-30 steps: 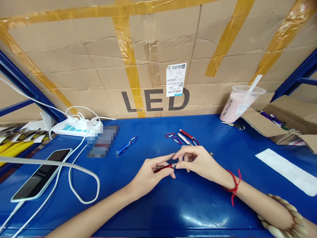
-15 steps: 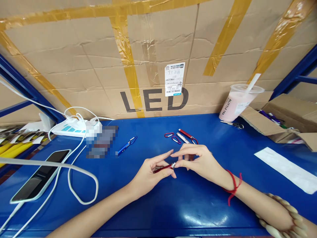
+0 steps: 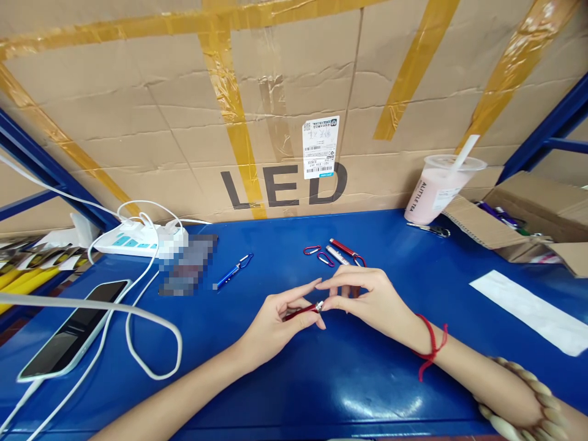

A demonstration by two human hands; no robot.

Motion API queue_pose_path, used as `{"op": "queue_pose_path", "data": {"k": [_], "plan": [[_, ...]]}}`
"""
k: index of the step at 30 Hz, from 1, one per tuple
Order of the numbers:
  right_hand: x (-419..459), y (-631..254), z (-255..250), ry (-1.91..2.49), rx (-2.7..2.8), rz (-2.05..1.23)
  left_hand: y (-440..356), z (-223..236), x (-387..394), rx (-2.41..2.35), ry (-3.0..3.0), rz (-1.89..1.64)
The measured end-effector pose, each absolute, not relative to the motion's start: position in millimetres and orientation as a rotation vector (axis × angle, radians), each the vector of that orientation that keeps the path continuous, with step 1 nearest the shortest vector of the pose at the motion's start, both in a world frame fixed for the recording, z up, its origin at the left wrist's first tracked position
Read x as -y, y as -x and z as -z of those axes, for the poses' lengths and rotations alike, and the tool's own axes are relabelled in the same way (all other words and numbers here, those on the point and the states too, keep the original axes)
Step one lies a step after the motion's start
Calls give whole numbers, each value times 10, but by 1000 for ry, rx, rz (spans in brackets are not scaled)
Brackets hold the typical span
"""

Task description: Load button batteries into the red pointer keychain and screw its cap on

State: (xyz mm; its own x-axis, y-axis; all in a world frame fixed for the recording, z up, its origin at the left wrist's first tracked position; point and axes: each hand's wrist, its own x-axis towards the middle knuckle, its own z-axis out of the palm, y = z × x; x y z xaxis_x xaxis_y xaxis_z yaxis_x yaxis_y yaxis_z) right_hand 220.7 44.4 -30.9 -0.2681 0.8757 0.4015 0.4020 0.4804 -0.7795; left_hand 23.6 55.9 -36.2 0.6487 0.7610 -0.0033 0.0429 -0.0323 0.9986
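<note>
Still gripping red tube [image 3: 307,309] in left hand [image 3: 272,320], fingers curled close; touching silver tip [image 3: 320,305] with right hand [image 3: 370,300], half-curled, can't tell if pinching; barely shifted, so apparently staying at that end.

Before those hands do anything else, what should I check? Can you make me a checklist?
1. Left hand holds the red tube: ok, between thumb and fingers.
2. Right hand is at the tube's silver tip: ok, its thumb is there.
3. Right hand pinches that tip firmly: cannot tell, its other fingers are partly hidden.
4. Pink drink cup is away from both hands: ok.
5. White cable is off the hands: ok, it loops apart from them.
6. Silver pen shows whole: not ok, the right hand hides one end.
</note>
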Motion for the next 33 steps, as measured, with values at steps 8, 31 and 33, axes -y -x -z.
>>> {"op": "queue_pose_path", "data": {"k": [8,31,33], "plan": [[-457,-2191,262,1049,1901,-774,-235,375,-564,-709,-1501,-646],[-453,-2114,277,1163,1828,-1208,-229,449,-430,-813,-1929,-807],[-420,-2087,270,1137,1786,-1224,-211,468,-423,-808,-2025,-850]]}}
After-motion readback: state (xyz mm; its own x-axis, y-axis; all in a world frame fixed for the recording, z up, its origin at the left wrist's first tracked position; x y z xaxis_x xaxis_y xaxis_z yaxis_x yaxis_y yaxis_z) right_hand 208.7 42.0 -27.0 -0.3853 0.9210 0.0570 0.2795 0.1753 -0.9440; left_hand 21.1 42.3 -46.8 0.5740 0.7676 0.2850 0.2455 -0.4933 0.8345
